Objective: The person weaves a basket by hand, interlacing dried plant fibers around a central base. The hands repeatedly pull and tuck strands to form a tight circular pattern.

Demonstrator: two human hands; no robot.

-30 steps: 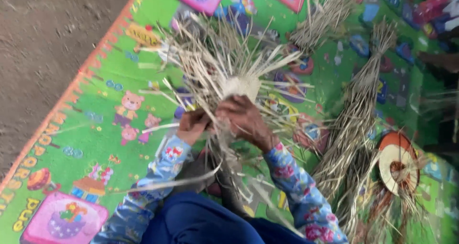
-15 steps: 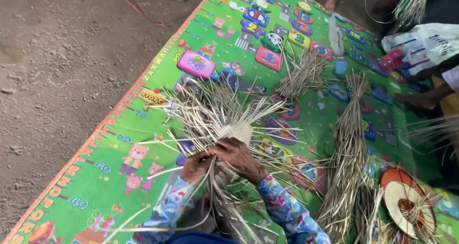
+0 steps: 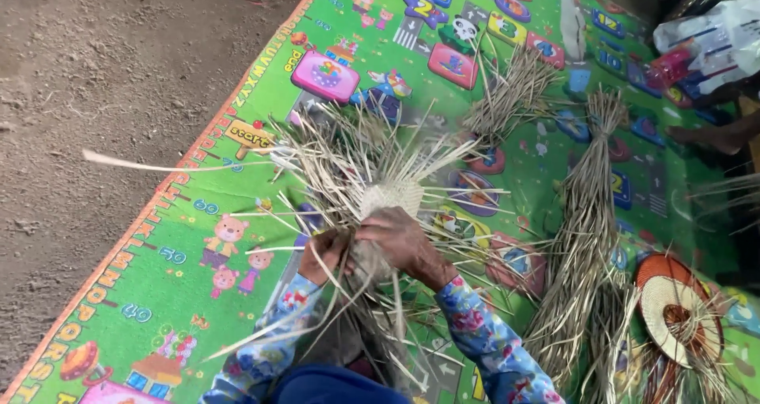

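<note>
Both hands hold a half-made straw basket (image 3: 389, 198) over the green mat (image 3: 198, 293). The right hand (image 3: 400, 242) is clamped on its woven middle; the left hand (image 3: 323, 253) seems closed on loose strips. It looks light and bendy; hold the tight middle.

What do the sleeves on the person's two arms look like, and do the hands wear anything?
Both arms wear long blue sleeves with a floral print in pink, red and white: left sleeve, right sleeve. The cuffs end at the wrists. The left hand and right hand are bare; no gloves or rings show.
</note>
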